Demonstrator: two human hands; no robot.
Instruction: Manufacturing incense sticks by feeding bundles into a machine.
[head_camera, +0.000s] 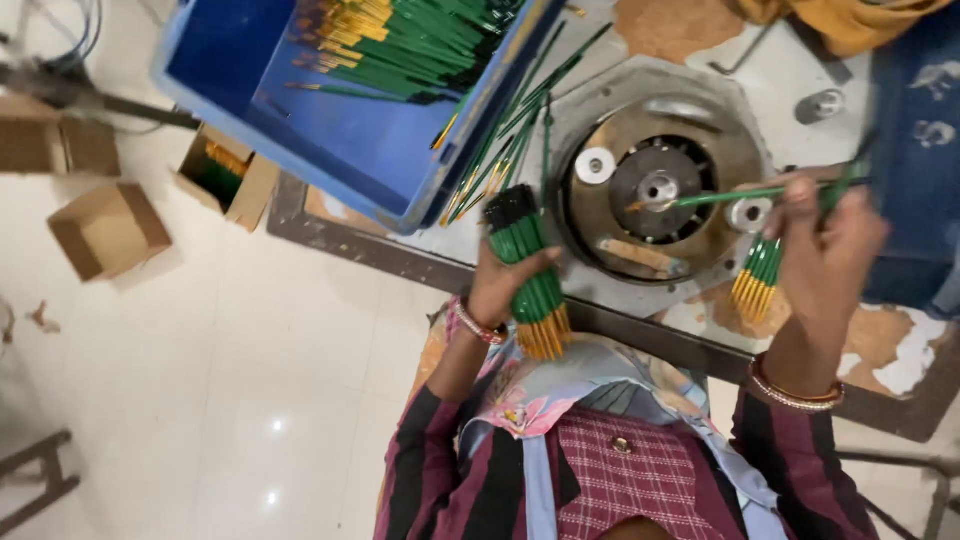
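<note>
My left hand (505, 285) grips a thick bundle of green paint brushes (528, 262), dark bristles up and yellow ends down, at the near edge of a metal workbench (640, 330). My right hand (825, 250) holds a smaller bunch of green brushes (758, 278) with yellow tips hanging down. Its fingers also pinch a single green brush (735, 195) that lies level, its tip reaching the hub of a round metal machine disc (655, 185).
A blue plastic crate (340, 130) with several green and yellow brushes sits at the bench's far left; loose brushes (500, 150) lie beside it. Open cardboard boxes (105, 230) stand on the white tiled floor. Blue cloth (915, 130) lies at the right.
</note>
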